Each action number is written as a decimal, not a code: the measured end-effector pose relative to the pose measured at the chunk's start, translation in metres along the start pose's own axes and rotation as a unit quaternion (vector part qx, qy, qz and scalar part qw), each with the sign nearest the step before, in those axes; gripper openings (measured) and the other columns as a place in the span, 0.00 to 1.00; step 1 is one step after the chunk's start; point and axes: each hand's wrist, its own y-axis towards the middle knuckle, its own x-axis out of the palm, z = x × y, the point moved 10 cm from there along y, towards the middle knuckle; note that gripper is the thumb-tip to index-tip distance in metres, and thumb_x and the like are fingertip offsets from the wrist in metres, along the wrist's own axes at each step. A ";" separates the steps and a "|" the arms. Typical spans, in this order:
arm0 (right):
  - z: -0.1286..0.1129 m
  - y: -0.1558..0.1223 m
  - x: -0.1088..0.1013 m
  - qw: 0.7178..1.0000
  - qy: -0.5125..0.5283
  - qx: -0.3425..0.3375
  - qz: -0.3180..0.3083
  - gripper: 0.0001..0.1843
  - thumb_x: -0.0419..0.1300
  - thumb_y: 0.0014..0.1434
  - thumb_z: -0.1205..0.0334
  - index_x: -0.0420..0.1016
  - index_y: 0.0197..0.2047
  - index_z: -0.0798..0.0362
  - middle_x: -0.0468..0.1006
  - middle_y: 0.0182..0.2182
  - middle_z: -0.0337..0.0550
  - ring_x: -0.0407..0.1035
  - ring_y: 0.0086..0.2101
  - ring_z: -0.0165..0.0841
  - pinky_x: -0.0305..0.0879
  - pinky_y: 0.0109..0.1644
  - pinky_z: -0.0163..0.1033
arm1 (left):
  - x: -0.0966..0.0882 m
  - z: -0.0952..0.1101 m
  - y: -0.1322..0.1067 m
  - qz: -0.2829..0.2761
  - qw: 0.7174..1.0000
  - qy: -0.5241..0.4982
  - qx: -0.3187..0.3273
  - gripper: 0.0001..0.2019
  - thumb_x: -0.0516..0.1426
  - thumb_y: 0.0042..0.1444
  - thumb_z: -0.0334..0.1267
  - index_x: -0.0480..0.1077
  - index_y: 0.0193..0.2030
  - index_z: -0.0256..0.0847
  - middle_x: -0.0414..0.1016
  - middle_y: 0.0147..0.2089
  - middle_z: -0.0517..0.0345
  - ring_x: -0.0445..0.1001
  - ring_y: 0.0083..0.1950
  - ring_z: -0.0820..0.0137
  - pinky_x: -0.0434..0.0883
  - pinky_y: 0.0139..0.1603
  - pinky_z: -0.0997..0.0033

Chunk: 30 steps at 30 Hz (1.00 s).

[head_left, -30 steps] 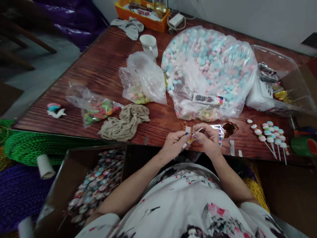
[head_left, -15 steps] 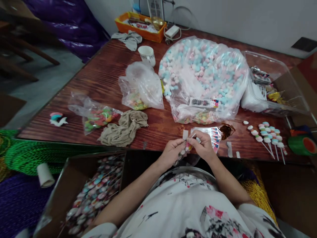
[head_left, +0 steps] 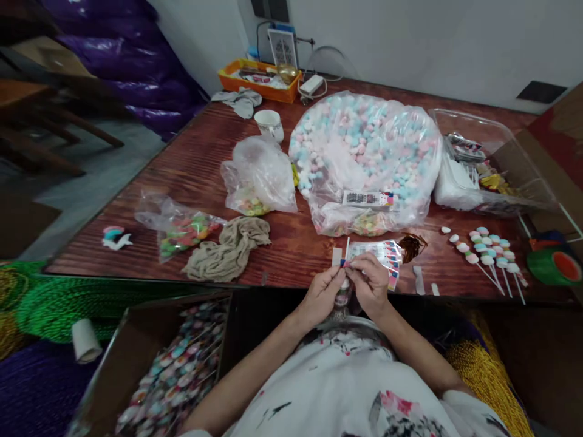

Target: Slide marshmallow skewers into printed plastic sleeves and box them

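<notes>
At the table's front edge my left hand [head_left: 322, 294] and my right hand [head_left: 370, 283] meet, both with fingers pinched. Between them is a wrapped marshmallow skewer [head_left: 342, 295], its white stick [head_left: 348, 246] pointing up and its candy end hanging toward my lap. A small coloured label shows at the fingertips, around the base of the stick; its far side is hidden. Just beyond my right hand lie fanned printed cards [head_left: 390, 260] and a bundle of brown-gold twist ties [head_left: 412, 247]. A pale strip [head_left: 336, 257] is near my left fingertips.
A big bag of marshmallows [head_left: 364, 139] fills the table's middle. Several unwrapped skewers [head_left: 489, 246] and green tape [head_left: 553, 267] lie right. Candy bags [head_left: 189, 233], a cloth [head_left: 230, 249] and a mug [head_left: 269, 124] stand left. Below is a box of finished skewers [head_left: 177, 364].
The stick now points straight up instead of slanting. My right fingers have moved down along it to the label, and the skewer hangs more upright. The camera view has tilted slightly up.
</notes>
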 end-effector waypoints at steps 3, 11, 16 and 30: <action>0.001 -0.002 0.003 1.000 -0.011 -0.014 -0.006 0.04 0.61 0.58 0.67 0.76 0.32 0.50 0.74 0.29 0.39 0.69 0.29 0.29 0.66 0.34 0.37 | 0.009 -0.008 -0.002 -0.084 0.994 -0.040 -0.048 0.22 0.56 0.58 0.56 0.69 0.31 0.34 0.64 0.26 0.62 0.59 0.27 0.77 0.58 0.29 0.77; -0.025 0.008 -0.003 0.969 -0.191 -0.126 -0.095 0.14 0.59 0.59 0.68 0.75 0.48 0.48 0.77 0.46 0.48 0.70 0.47 0.38 0.66 0.49 0.47 | 0.009 -0.021 -0.002 -0.127 0.968 -0.162 -0.143 0.19 0.61 0.53 0.51 0.70 0.27 0.33 0.72 0.23 0.55 0.65 0.23 0.75 0.60 0.25 0.76; -0.050 -0.031 0.023 0.840 -0.295 -0.333 -0.309 0.25 0.49 0.61 0.77 0.70 0.57 0.50 0.79 0.51 0.46 0.64 0.58 0.41 0.45 0.63 0.57 | 0.035 -0.041 -0.024 -0.277 0.910 -0.199 -0.234 0.17 0.67 0.40 0.48 0.70 0.24 0.34 0.70 0.19 0.58 0.67 0.19 0.72 0.67 0.24 0.71; 0.005 -0.027 0.067 0.851 -0.279 -0.054 -0.443 0.14 0.52 0.65 0.65 0.72 0.29 0.52 0.76 0.24 0.36 0.67 0.29 0.29 0.54 0.36 0.38 | -0.016 0.034 -0.034 -0.095 0.827 0.520 0.191 0.13 0.45 0.61 0.31 0.70 0.38 0.37 0.74 0.38 0.47 0.72 0.40 0.63 0.70 0.46 0.59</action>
